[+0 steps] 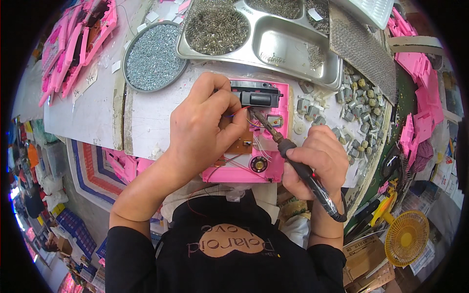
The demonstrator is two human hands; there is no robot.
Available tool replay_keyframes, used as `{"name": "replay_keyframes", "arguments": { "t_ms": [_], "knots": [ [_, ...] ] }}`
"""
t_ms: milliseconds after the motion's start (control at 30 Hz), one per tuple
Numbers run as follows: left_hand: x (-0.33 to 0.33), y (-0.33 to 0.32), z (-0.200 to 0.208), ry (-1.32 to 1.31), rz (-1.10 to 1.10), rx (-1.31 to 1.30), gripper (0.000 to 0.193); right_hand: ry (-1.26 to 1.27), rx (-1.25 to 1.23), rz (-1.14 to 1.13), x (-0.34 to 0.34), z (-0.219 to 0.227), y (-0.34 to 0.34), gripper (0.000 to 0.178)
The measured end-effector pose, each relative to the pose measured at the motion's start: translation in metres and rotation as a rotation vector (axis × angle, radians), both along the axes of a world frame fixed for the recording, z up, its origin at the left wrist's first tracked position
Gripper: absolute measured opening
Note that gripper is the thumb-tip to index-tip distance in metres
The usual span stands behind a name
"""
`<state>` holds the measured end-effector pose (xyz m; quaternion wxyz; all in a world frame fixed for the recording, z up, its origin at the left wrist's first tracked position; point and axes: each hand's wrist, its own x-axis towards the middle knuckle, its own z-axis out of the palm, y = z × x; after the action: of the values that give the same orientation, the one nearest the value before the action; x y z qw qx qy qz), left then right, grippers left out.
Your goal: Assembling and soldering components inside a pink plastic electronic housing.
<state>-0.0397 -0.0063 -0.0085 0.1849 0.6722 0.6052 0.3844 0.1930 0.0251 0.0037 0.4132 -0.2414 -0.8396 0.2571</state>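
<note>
- The pink casing (276,167) lies on the tabletop (151,119), at ten o'clock from the right hand (320,158).
- That hand, palm inward, is wrapped around the soldering iron (304,171), its long axis toward eleven.
- The left hand (205,117), nearer the black module (256,99) at two o'clock, bends its wrist, fingertips together (seemingly on a thin wire (230,115)).

A bare stretch of tabletop (148,119) offers passage left of the pink casing (234,175), while a round dish (157,90) and steel tray (286,41) bar the far side and small motors (349,116) crowd the right.
</note>
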Motion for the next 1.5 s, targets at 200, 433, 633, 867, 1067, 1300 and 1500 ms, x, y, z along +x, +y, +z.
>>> {"name": "replay_keyframes", "arguments": {
  "t_ms": [200,433,633,867,1067,1300,1500],
  "knots": [
    [0.001,0.000,-0.002,0.020,-0.006,0.037,0.014,-0.008,0.013,-0.006,-0.001,0.001,0.000,0.032],
    [0.003,-0.002,-0.005,0.065,-0.003,0.065,0.014,-0.033,0.012,0.005,0.003,0.001,0.001,0.036],
    [0.003,-0.001,-0.005,0.064,-0.001,0.085,0.014,-0.027,-0.013,-0.002,0.005,0.004,-0.004,0.038],
    [0.004,-0.001,-0.005,0.073,0.009,0.099,0.014,-0.037,-0.007,-0.032,0.010,0.004,-0.007,0.038],
    [0.004,-0.001,-0.005,0.073,0.011,0.104,0.014,-0.061,-0.007,-0.021,0.019,0.006,-0.009,0.024],
    [0.003,-0.004,0.003,0.012,0.028,0.116,0.021,-0.003,-0.039,-0.107,0.027,0.013,-0.015,0.029],
    [0.011,-0.016,0.022,0.275,-0.474,0.058,0.035,0.051,-0.070,-0.168,0.043,0.014,-0.022,0.024]
  ]
}}
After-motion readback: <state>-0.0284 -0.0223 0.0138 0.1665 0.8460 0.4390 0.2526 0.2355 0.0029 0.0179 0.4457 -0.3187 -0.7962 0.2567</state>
